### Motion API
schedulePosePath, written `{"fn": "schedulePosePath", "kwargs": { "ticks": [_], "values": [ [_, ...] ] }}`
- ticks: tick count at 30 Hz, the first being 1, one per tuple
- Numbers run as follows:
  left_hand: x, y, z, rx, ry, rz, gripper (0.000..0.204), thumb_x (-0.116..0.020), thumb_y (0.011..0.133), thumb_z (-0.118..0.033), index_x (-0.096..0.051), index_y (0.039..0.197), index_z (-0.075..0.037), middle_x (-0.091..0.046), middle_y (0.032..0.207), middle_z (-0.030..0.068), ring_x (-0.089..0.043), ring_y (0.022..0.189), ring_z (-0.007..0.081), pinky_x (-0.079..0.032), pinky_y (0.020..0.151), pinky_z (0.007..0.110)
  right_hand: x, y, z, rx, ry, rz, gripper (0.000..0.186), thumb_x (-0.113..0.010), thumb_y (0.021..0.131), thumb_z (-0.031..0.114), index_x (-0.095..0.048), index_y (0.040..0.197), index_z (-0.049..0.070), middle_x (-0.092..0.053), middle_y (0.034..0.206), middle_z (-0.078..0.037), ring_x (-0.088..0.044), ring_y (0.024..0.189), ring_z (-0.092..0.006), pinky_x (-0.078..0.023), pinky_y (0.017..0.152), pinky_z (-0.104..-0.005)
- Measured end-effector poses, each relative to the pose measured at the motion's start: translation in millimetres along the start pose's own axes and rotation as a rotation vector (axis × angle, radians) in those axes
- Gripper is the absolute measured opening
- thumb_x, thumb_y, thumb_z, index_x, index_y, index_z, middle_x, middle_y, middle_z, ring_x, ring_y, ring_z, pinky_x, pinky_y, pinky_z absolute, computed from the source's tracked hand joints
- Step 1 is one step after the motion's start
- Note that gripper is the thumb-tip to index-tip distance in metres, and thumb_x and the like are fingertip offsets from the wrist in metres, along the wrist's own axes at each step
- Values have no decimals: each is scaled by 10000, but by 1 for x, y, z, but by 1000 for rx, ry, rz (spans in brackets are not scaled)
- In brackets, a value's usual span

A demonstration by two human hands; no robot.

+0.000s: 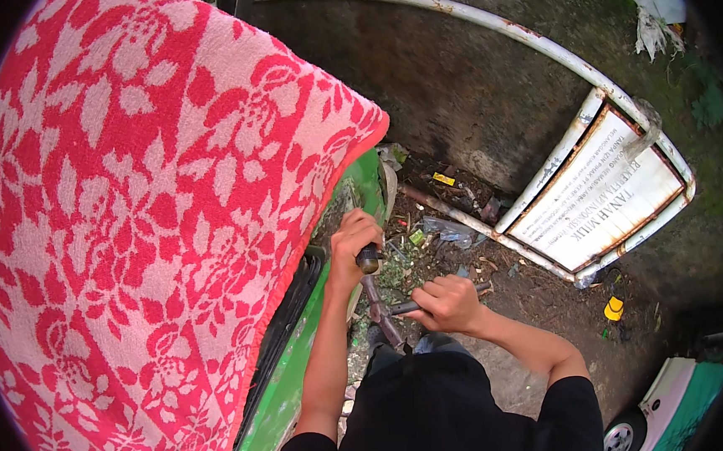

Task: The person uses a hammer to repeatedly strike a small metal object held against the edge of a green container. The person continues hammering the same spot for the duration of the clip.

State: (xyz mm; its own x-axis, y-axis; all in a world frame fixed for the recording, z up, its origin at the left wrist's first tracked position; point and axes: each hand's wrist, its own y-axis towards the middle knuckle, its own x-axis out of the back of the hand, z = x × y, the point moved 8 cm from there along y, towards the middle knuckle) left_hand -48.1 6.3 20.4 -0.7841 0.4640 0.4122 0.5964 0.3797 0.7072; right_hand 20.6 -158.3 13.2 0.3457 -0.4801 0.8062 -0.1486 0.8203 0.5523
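My left hand (pixel 351 241) is closed round a dark-handled tool (pixel 368 261). Its rounded butt end points up toward me, while its working end is hidden below the fist, so I cannot tell its exact kind. My right hand (pixel 449 303) grips a hammer (pixel 381 310) by its dark handle. The brownish, worn hammer head lies just below the butt of the left hand's tool in the picture. Close beside my left hand runs a green metal panel (pixel 365 182) with a scraped, dirty edge.
A red and pink floral blanket (pixel 138 207) covers the large green body on the left. White rusty tubing (pixel 481 18) frames a white sign (pixel 607 196) leaning at the right. Litter and a yellow scrap (pixel 613 308) lie on the dirt. A vehicle wheel (pixel 621 440) shows lower right.
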Motion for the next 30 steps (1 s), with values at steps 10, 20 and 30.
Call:
{"fn": "schedulePosePath", "kwargs": {
  "ticks": [10,20,30],
  "values": [
    [9,-1,5,-15,-36,27,229,-689,562,-5,-514,707,-33,-583,757,70,-606,787,263,-475,789,372,12,10,17,-9,75,-48,431,-701,897,465,-545,702,113,-471,583,-26,-537,496,-211,-414,461,-359],
    [16,-5,13,30,-114,44,220,-693,597,-18,-497,699,-24,-579,756,77,-610,802,259,-473,780,360,23,18,39,29,105,-77,453,-714,879,480,-529,686,114,-465,580,-23,-521,488,-213,-393,448,-353],
    [16,-2,14,-4,-136,60,231,-691,591,6,-490,701,-21,-571,747,73,-607,795,265,-464,768,360,24,18,43,55,103,-76,409,-692,911,451,-554,721,116,-482,587,-22,-545,506,-222,-420,461,-356]
  ]
}}
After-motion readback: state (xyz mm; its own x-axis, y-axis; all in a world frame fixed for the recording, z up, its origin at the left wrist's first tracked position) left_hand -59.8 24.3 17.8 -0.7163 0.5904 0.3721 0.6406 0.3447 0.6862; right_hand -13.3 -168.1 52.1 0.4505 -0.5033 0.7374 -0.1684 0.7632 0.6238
